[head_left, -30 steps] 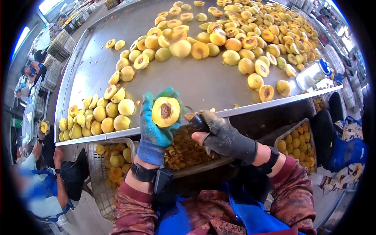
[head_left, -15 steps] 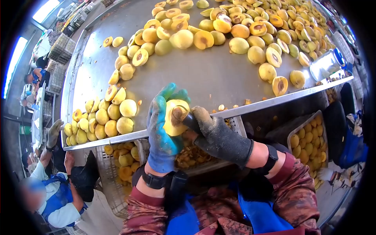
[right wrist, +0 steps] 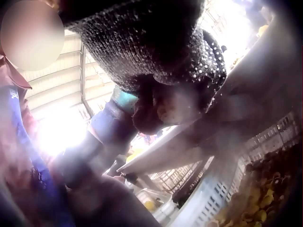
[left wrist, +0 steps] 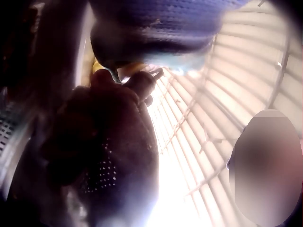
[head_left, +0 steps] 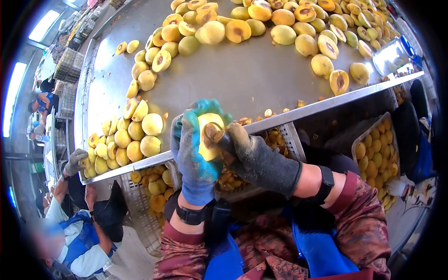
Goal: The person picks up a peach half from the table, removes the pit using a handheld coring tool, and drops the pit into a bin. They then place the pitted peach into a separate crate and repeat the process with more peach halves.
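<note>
In the head view my left hand (head_left: 193,149), in a blue-green glove, holds a yellow peach half (head_left: 204,151) with its cut face turned toward my right hand. My right hand (head_left: 266,161), in a dark grey glove with a bare thumb, grips a dark-handled pitting tool (head_left: 227,143). The tool's end is at the brown pit (head_left: 213,133) in the middle of the half; its tip is hidden there. Both hands are close together over the table's front edge. The left wrist view shows the blue cuff (left wrist: 156,33) above the dark right hand (left wrist: 109,132).
A metal table (head_left: 210,81) carries many peach halves, with a pile (head_left: 123,140) at the front left. A clear jar (head_left: 391,57) lies at the right edge. Crates of fruit (head_left: 375,154) and scraps stand below. Another person's gloved hand (head_left: 74,162) is at the left corner.
My right hand has brought the tool from beside the peach half onto its pit. The half has turned toward the right hand. The other person's gloved hand has risen to the fruit pile.
</note>
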Motion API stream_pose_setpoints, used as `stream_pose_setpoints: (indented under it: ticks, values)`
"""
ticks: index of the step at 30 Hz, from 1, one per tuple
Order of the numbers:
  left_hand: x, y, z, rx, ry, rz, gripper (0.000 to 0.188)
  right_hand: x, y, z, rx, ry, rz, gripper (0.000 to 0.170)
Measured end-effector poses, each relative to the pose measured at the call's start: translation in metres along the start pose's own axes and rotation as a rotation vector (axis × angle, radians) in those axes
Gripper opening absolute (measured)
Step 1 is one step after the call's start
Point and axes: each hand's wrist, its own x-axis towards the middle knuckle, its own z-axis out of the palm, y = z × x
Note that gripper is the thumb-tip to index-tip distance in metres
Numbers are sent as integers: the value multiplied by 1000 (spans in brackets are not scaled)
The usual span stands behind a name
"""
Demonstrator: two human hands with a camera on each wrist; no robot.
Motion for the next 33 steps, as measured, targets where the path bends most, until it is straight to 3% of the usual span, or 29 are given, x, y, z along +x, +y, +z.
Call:
stream_pose_setpoints:
  ticks: [2, 4, 7, 10, 13, 16, 19, 23, 26, 28, 31, 33]
  values:
    - [-2, 0, -4, -83, -5, -36, 31, -5, 4, 7, -1, 17, -16, 37]
    - [-2, 1, -6, -397, 38, -149, 23, -8, 7, 12, 49, 38, -27, 40]
    - [-3, 10, -2, -507, 60, -197, 24, -12, 4, 14, 37, 28, 11, 43]
    - [-1, 6, -5, -448, 36, -233, 26, -12, -13, 5, 176, 33, 73, 44]
    - [6, 3, -15, -431, -152, -261, 31, -9, -29, -12, 410, -183, 433, 42]
    - [11, 0, -21, -467, -303, -402, 45, -8, -37, -17, 589, -234, 596, 42]
    - [11, -6, -15, -465, -260, -340, 53, -9, -30, -17, 609, -158, 523, 44]
    - [6, 8, 6, -563, -50, -337, 55, -8, -20, -19, 626, -158, 485, 47]
    - [5, 2, -1, -345, -195, -281, 49, -9, -28, -24, 587, -217, 604, 45]
    - [8, 4, -4, -384, -253, -389, 44, -8, -32, -29, 511, -308, 727, 44]
    - [14, 0, -12, -357, -383, -464, 42, -16, -30, -30, 919, -299, 753, 41]
    - [18, 4, -13, -354, -445, -528, 40, -21, -26, -24, 795, -267, 697, 39]
